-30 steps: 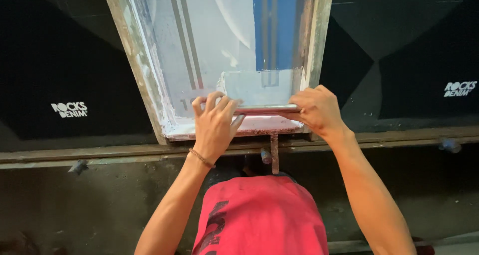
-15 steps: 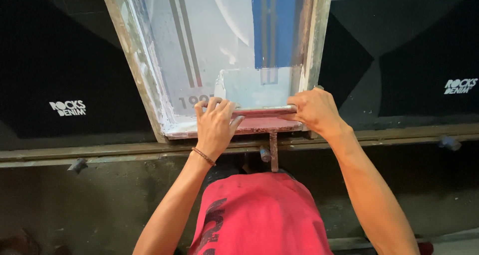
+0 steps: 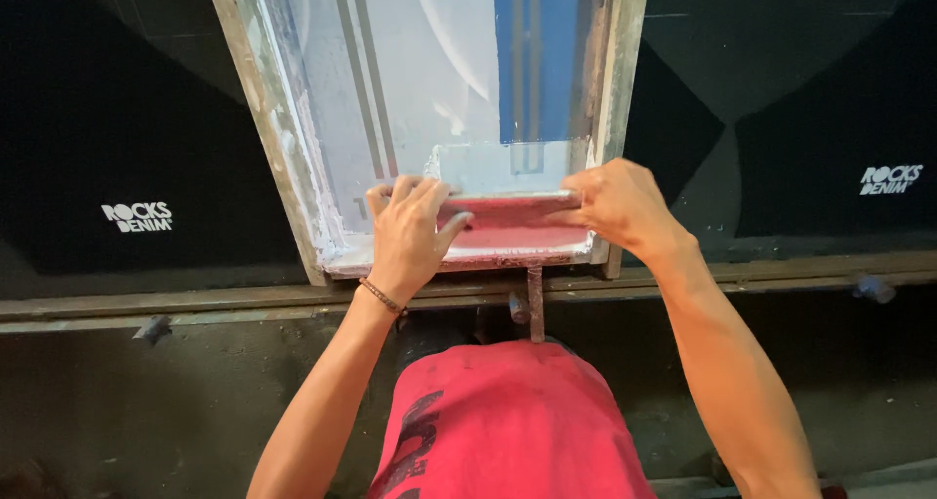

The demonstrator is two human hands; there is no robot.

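Observation:
A wooden-framed printing screen (image 3: pixel 283 158) lies over a dark table, its mesh whitish with grey stripes and a blue band. Across its near end sits a squeegee (image 3: pixel 508 206) with a reddish blade and a smear of red ink below it. My left hand (image 3: pixel 405 231) grips the squeegee's left end, a thin bracelet on its wrist. At the squeegee's right end my right hand (image 3: pixel 620 206) is closed over the handle. Both arms reach forward from my red shirt.
Black garment panels with small white logos lie left (image 3: pixel 137 216) and right (image 3: pixel 888 179) of the screen. A metal rail (image 3: pixel 195 299) runs along the table's near edge. A short upright bracket (image 3: pixel 535 304) sits under the frame's near end.
Both hands have pushed the squeegee a little away from me up the screen, uncovering a strip of red ink at the frame's near end.

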